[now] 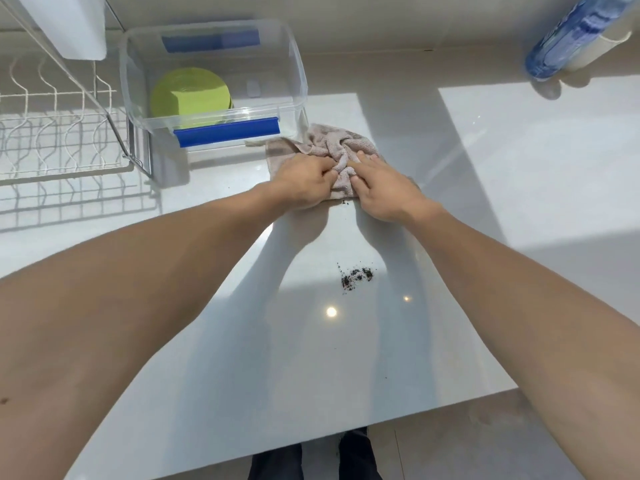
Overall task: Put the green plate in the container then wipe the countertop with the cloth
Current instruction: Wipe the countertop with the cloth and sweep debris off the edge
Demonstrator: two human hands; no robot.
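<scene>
Dark crumbs (356,275) near bunched cloth (332,150)

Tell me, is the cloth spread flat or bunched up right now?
Bunched up. The cloth lies crumpled in folds on the countertop, with both hands, left and right, gathering it.

Plate (189,95) in container (298,74); cloth (332,147) right; rack (59,140) left.

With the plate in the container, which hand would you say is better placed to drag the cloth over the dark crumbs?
Probably the right hand. It lies on the cloth directly above the dark crumbs, so a straight pull back reaches them. The left hand pinches the cloth's left side, farther from them.
</scene>
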